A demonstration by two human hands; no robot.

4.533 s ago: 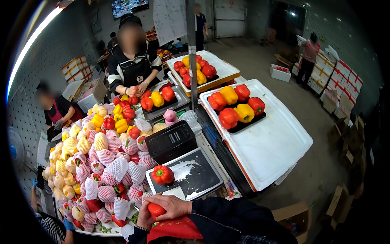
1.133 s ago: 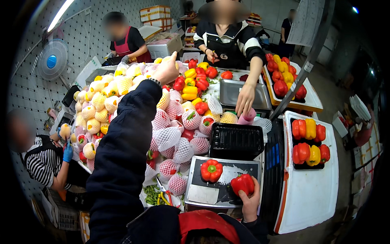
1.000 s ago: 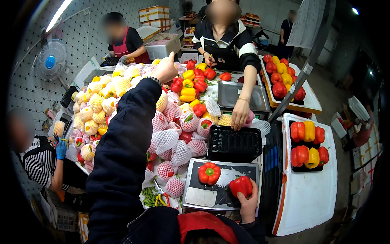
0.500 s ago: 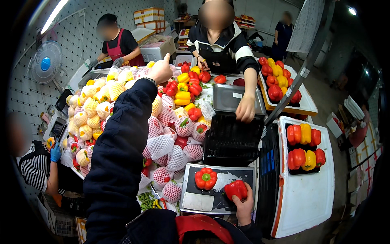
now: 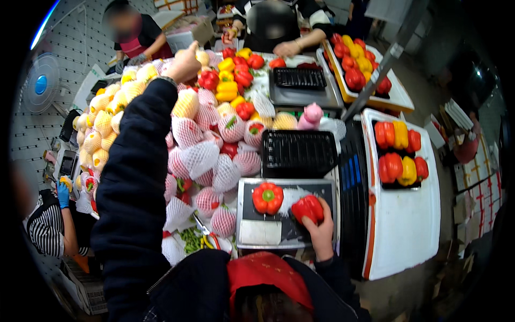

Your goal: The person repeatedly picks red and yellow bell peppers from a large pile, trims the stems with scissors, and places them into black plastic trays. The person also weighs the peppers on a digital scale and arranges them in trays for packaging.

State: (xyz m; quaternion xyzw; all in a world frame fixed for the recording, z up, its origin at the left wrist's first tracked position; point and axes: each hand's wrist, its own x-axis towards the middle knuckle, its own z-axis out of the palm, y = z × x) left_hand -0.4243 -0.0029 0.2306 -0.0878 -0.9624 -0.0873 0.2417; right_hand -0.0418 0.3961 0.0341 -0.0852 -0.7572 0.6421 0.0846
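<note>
My right hand (image 5: 321, 231) grips a red bell pepper (image 5: 307, 208) over the right part of a scale with a dark plate (image 5: 292, 236). Another red bell pepper (image 5: 267, 198), its green core facing up, lies on that plate beside a white label. Stretched far out over the produce pile, my left hand (image 5: 183, 67) has a finger extended and seems to hold nothing; its other fingers are partly hidden. Just past it sit pale net-wrapped peppers (image 5: 202, 57). Loose yellow bell peppers (image 5: 227, 87) and red ones lie to its right.
Stacked black trays (image 5: 299, 150) stand beyond the scale. Another black tray (image 5: 299, 78) rests on a far scale, near a co-worker's hand (image 5: 287, 49). A pink figure (image 5: 310, 116) stands between. At right, a packed pepper tray lies on a white foam box (image 5: 405, 231). Scissors (image 5: 201, 222) lie left.
The co-worker's hand has drawn back from the stacked trays, and a black tray now sits on the far scale. The pink figure has come into sight. My view has shifted; my right hand keeps its pepper.
</note>
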